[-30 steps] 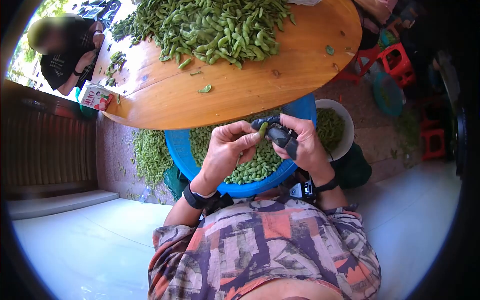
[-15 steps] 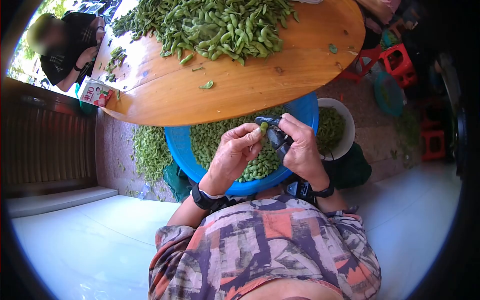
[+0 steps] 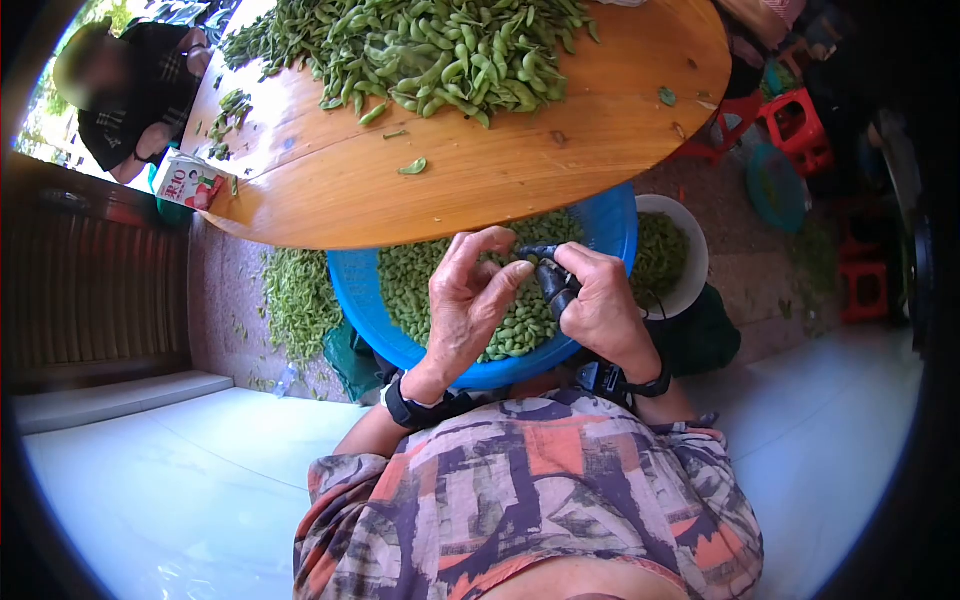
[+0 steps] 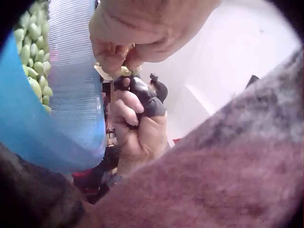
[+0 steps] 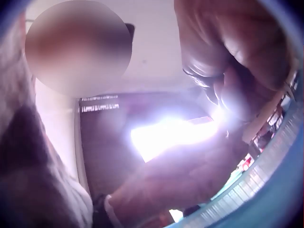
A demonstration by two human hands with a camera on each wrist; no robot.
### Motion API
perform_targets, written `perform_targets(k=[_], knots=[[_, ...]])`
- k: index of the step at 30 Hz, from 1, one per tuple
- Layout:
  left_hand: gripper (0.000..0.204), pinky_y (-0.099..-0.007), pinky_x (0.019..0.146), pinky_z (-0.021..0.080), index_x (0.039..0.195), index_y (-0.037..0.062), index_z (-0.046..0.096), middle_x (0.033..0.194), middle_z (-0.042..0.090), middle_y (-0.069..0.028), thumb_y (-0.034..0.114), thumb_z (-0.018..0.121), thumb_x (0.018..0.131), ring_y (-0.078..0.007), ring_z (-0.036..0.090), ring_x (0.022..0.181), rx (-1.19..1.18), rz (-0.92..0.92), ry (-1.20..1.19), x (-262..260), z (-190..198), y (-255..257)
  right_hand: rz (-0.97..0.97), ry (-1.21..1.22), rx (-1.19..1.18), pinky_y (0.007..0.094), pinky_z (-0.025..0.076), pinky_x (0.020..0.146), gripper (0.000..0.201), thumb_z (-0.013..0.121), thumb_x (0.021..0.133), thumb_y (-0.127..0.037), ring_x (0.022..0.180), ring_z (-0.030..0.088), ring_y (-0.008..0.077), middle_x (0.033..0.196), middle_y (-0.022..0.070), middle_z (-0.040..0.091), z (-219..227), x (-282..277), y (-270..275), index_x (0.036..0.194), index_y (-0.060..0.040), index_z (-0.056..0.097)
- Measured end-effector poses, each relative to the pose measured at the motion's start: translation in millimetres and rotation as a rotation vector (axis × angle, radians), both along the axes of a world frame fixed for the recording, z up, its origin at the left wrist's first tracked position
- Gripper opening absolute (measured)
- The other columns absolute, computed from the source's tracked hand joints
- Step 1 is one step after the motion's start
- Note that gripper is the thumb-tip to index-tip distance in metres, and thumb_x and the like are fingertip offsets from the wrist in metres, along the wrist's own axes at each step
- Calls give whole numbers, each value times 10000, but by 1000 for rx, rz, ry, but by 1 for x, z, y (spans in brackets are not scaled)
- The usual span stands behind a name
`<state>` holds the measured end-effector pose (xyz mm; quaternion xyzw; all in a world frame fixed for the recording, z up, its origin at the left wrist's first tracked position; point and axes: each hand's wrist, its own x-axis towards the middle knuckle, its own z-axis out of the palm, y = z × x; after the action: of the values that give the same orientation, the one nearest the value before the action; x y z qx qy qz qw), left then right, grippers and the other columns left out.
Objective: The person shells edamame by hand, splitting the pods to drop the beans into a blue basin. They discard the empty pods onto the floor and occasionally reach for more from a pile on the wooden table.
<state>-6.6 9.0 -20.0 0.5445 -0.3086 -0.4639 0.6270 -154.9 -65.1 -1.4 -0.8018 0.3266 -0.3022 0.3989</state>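
Over the blue basin (image 3: 352, 300) of shelled green beans, my left hand (image 3: 468, 295) curls its fingers toward my right hand (image 3: 600, 305). In the left wrist view my left hand (image 4: 137, 33) pinches a small pale green bean pod (image 4: 125, 71). My right hand (image 4: 140, 126), with dark covers (image 4: 148, 97) on thumb and forefinger, nips the pod from below. From the head camera the pod is hidden behind the fingers. The right wrist view is backlit and shows only blurred fingers (image 5: 228, 52) and the basin rim (image 5: 266, 190).
A round wooden table (image 3: 480, 180) beyond the basin carries a heap of green pods (image 3: 430, 45). A white bowl (image 3: 690, 250) of pods sits right of the basin. Pods lie on the floor (image 3: 295, 300) at the left. Another person (image 3: 130, 90) sits far left. Red stools (image 3: 795, 125) stand at the right.
My hands sank a little toward the basin. My left fingers curled over the pod, which showed green between the hands before and is now hidden in the head view.
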Motion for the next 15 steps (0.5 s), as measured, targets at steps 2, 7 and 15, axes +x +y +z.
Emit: perform_targets(k=[2, 7, 15], knots=[[73, -189, 570, 410, 955, 11, 656, 917, 553, 2, -5, 668, 885, -35, 511, 694, -169, -34, -426, 3, -5, -3, 37, -6, -7, 386, 438, 614, 144, 582, 750, 62, 696, 545, 395, 776, 203, 553, 0, 1, 2, 893, 48, 583], [63, -183, 562, 394, 905, 16, 643, 903, 535, 5, 0, 685, 861, -53, 488, 691, -145, -143, -168, 15, -10, -5, 134, 42, 39, 378, 450, 596, 139, 575, 703, 82, 686, 574, 385, 739, 190, 582, 3, -6, -1, 836, 41, 571], [102, -200, 438, 275, 893, 44, 615, 737, 498, 27, 113, 690, 888, -46, 382, 534, 50, -401, 631, 21, -18, -1, 360, -142, 817, 270, 380, 480, 40, 569, 776, 18, 538, 515, 88, 598, 33, 530, -3, -19, -21, 794, -3, 597]])
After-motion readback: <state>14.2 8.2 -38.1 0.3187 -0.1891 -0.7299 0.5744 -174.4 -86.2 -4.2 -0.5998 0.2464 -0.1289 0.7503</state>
